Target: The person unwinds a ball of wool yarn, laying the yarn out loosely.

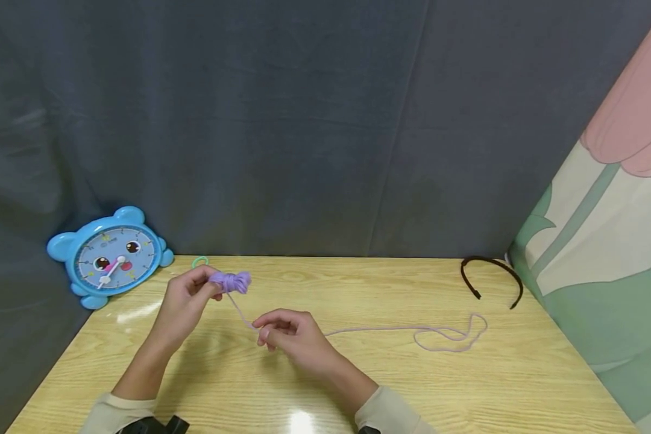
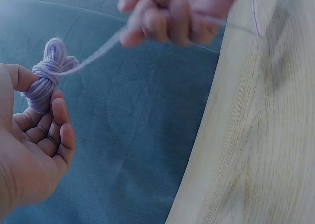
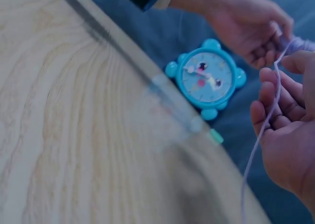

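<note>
My left hand (image 1: pixel 181 304) pinches one end of a small bundle of purple yarn (image 1: pixel 233 281) above the table. In the left wrist view, strands wrap round the middle of the yarn bundle (image 2: pixel 47 76), and loops stick out at its far end. A single strand (image 1: pixel 239 310) runs from the bundle to my right hand (image 1: pixel 298 337), whose thumb and fingers hold it. Beyond that hand, the yarn tail (image 1: pixel 450 333) trails rightward over the wood and ends in loose loops. In the right wrist view the strand (image 3: pixel 268 115) crosses my curled fingers (image 3: pixel 283 98).
A blue animal-shaped toy clock (image 1: pixel 119 262) leans at the table's back left. Behind my left hand lies a small green ring (image 1: pixel 199 261). A black headband (image 1: pixel 493 260) rests at the back right. Dark cloth (image 1: pixel 304 150) hangs behind the wooden table (image 1: pixel 385 386); a flowered curtain (image 1: pixel 602 271) borders the right.
</note>
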A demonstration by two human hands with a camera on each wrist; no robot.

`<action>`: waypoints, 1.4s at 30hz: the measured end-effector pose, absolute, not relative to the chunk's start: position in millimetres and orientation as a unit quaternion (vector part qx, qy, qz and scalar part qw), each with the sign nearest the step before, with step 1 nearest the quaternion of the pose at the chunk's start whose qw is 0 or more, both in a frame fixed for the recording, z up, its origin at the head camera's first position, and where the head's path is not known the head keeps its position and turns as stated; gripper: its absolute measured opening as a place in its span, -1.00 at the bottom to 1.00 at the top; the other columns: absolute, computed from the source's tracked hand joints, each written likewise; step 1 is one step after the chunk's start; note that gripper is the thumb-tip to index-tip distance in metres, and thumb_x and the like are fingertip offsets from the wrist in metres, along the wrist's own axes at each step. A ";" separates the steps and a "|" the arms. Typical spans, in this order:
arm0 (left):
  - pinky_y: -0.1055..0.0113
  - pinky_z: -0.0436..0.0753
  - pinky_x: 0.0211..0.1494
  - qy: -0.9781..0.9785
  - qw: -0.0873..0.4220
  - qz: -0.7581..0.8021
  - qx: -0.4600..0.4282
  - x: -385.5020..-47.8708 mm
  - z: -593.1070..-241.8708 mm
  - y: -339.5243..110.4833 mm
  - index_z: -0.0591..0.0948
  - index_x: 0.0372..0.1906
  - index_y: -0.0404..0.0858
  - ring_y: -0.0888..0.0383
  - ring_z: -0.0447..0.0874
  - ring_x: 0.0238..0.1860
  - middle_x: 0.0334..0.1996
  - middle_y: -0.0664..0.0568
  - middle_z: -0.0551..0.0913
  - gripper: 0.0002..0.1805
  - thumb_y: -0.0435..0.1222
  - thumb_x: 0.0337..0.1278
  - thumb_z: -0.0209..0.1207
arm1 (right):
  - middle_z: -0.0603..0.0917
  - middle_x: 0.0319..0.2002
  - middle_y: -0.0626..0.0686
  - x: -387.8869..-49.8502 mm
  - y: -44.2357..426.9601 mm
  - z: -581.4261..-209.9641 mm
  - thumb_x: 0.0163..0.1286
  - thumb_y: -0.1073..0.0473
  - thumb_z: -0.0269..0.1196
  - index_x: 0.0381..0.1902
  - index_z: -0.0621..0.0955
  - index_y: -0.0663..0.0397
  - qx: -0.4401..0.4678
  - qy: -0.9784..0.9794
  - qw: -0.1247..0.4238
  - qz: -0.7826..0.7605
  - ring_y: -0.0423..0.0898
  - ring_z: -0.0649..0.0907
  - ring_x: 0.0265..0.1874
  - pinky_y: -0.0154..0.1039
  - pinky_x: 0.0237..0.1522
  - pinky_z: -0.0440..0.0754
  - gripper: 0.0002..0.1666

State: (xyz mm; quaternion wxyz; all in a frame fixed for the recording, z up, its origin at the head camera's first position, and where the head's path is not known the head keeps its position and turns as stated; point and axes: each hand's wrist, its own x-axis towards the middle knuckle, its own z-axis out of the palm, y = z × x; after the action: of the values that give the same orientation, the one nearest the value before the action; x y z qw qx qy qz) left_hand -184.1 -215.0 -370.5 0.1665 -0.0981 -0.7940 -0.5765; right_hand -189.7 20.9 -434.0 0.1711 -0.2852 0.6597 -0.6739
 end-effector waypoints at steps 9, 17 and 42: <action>0.47 0.64 -0.26 -0.802 0.174 -0.564 -0.095 -183.3 -370.0 -215.1 0.64 -0.23 -0.48 0.31 0.62 -0.40 -0.44 0.25 0.62 -0.88 -0.51 0.35 0.11 | 0.67 -0.27 0.10 -186.8 51.5 -419.1 0.54 0.19 0.24 -0.02 0.69 0.30 -0.296 0.684 0.125 -0.654 -0.29 0.56 -0.40 -0.44 -0.31 0.56 -0.74; 0.48 0.65 -0.27 -0.801 0.174 -0.564 -0.099 -184.0 -370.7 -214.1 0.63 -0.24 -0.50 0.32 0.61 -0.41 -0.44 0.25 0.61 -0.89 -0.53 0.34 0.11 | 0.58 -0.41 -0.08 -184.4 70.8 -411.2 0.56 0.21 0.22 -0.04 0.69 0.33 -0.302 0.693 0.052 -0.653 -0.33 0.44 -0.49 -0.43 -0.44 0.43 -0.75; 0.48 0.65 -0.26 -0.805 0.168 -0.558 -0.107 -184.4 -374.4 -214.5 0.63 -0.24 -0.47 0.31 0.61 -0.39 -0.43 0.22 0.62 -0.90 -0.53 0.34 0.11 | 0.52 -0.52 -0.16 -198.4 110.9 -401.3 0.46 0.31 0.29 -0.16 0.66 0.40 -0.130 0.692 -0.113 -0.701 -0.29 0.47 -0.49 -0.39 -0.39 0.51 -0.83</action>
State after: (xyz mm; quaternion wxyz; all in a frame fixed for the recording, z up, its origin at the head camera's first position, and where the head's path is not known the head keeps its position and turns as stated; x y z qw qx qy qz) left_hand -184.4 -214.5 -374.4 0.1684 -0.1074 -0.8053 -0.5583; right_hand -198.4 110.9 -401.3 -0.1128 -0.1295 0.6922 -0.7009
